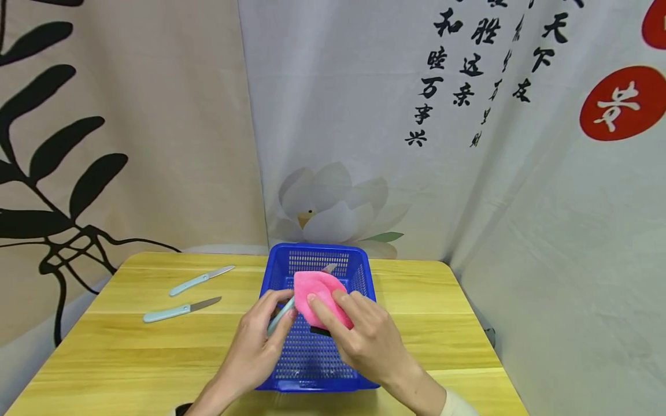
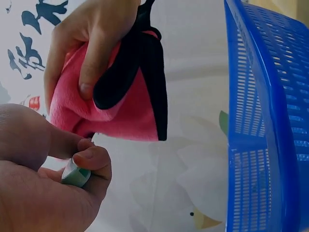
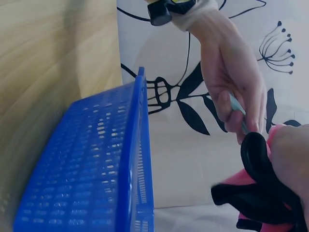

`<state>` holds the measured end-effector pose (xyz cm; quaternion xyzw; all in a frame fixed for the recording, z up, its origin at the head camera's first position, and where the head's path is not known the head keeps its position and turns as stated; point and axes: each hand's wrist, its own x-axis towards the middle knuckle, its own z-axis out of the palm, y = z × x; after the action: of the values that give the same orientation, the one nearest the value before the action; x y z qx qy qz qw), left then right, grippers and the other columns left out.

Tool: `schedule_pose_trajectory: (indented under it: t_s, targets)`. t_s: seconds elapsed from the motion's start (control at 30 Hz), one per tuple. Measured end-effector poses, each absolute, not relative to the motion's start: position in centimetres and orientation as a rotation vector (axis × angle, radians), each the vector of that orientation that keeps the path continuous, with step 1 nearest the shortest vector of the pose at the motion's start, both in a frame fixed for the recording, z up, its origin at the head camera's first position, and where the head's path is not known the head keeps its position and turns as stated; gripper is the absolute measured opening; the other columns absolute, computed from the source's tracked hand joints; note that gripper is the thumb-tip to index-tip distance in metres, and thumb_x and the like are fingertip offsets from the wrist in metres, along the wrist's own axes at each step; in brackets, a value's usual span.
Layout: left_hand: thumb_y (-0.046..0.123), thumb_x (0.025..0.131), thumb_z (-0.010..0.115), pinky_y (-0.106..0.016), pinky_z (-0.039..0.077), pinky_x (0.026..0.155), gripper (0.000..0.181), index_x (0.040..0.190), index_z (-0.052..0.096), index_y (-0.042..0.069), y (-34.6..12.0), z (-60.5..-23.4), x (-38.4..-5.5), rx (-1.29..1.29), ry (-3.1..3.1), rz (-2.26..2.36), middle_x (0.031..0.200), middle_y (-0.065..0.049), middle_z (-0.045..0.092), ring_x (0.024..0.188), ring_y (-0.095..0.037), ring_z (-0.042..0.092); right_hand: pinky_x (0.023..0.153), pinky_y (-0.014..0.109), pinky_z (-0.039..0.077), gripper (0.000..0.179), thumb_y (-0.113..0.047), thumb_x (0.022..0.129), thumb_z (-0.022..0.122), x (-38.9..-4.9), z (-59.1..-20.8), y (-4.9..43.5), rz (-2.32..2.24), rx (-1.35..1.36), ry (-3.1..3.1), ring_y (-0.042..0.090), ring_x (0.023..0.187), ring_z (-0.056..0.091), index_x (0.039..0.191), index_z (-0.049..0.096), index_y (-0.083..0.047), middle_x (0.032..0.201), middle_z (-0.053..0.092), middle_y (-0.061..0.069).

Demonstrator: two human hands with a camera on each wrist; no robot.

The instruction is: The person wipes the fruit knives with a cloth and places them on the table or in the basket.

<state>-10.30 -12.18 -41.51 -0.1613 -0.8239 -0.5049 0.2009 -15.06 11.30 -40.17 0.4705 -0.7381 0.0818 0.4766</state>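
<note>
My left hand (image 1: pixel 258 335) grips the pale blue handle (image 1: pixel 281 316) of a small knife above a blue basket (image 1: pixel 317 386). The handle's butt end pokes out of the curled fingers in the left wrist view. In my right hand (image 1: pixel 370 335) is a pink cloth (image 1: pixel 318 289) with black trim (image 2: pixel 153 87), folded over the knife. Most of the blade is hidden under the cloth. A bit of metal blade (image 1: pixel 330 268) shows past the cloth's upper edge. Thumb and fingers of the right hand press the cloth from above.
Two more knives with pale blue handles, a farther one (image 1: pixel 195 283) and a nearer one (image 1: pixel 174 312), lie on the wooden table (image 1: pixel 130 364) left of the basket. A printed curtain (image 1: pixel 343 115) hangs behind the table and along its right side.
</note>
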Motion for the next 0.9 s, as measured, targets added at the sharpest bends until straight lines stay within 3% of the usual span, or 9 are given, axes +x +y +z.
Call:
schedule_pose_trajectory:
  t_s: [0.2,0.57,0.77,0.9]
  targets:
    - [-0.003,0.110,0.064,-0.024,0.054,0.070,0.030,0.135,0.072,0.011,-12.0,-41.6,-10.2,-0.507,-2.246,-1.409,0.101,0.005,0.063,0.084,-0.004,0.056,0.065,0.022,0.050,0.033,-0.024,0.119,0.053,-14.7,-40.3,10.6,0.149,1.158,-1.836,0.016,0.074,0.053,0.143,0.075,-0.017,0.106,0.070,0.006]
    - [-0.001,0.112,0.063,-0.022,0.051,0.070,0.024,0.131,0.072,0.011,-11.8,-41.7,-10.2,-0.548,-2.226,-1.348,0.100,0.007,0.061,0.084,-0.005,0.055,0.062,0.024,0.049,0.042,-0.010,0.113,0.047,-15.1,-40.4,11.0,0.110,1.099,-1.938,0.018,0.073,0.052,0.145,0.074,-0.017,0.107,0.070,0.006]
    - [0.001,0.113,0.062,-0.022,0.051,0.068,0.024,0.132,0.072,0.012,-11.8,-41.6,-10.1,-0.546,-2.232,-1.363,0.100,0.007,0.060,0.082,-0.005,0.054,0.056,0.022,0.041,0.043,-0.007,0.112,0.046,-15.7,-40.4,11.4,0.131,1.077,-1.922,0.018,0.070,0.048,0.143,0.074,-0.017,0.108,0.070,0.007]
    - [0.001,0.113,0.062,-0.022,0.050,0.067,0.025,0.132,0.072,0.013,-11.9,-41.7,-10.0,-0.557,-2.224,-1.366,0.100,0.008,0.060,0.082,-0.003,0.053,0.054,0.022,0.042,0.044,-0.008,0.113,0.045,-16.1,-40.4,11.7,0.133,1.059,-1.933,0.019,0.072,0.051,0.146,0.072,-0.017,0.112,0.071,0.009]
